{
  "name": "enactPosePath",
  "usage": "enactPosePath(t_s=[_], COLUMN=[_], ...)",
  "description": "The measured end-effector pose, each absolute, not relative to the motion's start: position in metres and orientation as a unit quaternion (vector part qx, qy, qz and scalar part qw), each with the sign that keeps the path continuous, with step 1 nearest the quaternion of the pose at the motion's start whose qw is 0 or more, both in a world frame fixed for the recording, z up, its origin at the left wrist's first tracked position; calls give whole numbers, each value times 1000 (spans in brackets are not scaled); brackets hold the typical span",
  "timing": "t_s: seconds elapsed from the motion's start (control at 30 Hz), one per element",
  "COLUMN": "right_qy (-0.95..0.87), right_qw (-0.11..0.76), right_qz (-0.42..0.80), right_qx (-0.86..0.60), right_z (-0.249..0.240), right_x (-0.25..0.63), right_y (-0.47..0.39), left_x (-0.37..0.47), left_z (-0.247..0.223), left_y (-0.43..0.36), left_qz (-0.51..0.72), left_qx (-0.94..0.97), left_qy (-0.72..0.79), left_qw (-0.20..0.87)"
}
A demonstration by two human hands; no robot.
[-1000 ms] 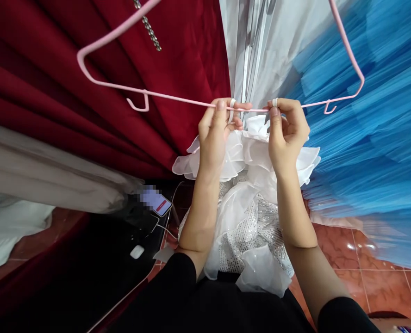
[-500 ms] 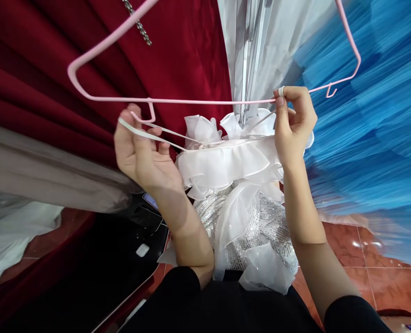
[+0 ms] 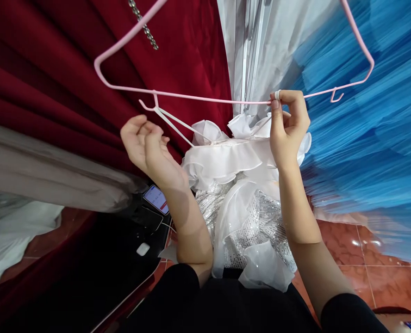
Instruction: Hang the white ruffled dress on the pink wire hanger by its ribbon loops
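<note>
Left strap [image 3: 172,123] now hooked on hanger [image 3: 205,99] notch; my left hand [image 3: 146,148] let go, dropped off, fingers loose, empty. Right hand [image 3: 289,122] kept right strap pinched at bar. Dress [image 3: 233,185] hung below hanger, one side secured

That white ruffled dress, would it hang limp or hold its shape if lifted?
Probably limp: the white ruffled dress droops in soft folds below the pink hanger. Likely light, since one thin strap carries its left side. The sequins may snag.
</note>
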State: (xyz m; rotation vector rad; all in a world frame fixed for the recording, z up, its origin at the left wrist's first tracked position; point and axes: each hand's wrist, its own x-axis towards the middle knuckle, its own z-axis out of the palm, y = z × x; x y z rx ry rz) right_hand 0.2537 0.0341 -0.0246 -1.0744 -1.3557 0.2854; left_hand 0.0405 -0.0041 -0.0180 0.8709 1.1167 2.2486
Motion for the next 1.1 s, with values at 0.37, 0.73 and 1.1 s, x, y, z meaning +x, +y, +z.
enactPosePath(t_s=[0.37, 0.73, 1.1], right_qy=[-586, -469, -401], right_qw=[645, 736, 785], right_qz=[138, 86, 30], right_qx=[-471, -480, -471], right_z=[-21, -28, -65], right_x=[247, 270, 359], right_y=[19, 6, 44], left_x=[99, 119, 103], left_z=[2, 12, 3], left_y=[7, 9, 14], left_qz=[663, 712, 686], left_qx=[413, 352, 378], left_qy=[291, 231, 237], left_qw=[552, 562, 575])
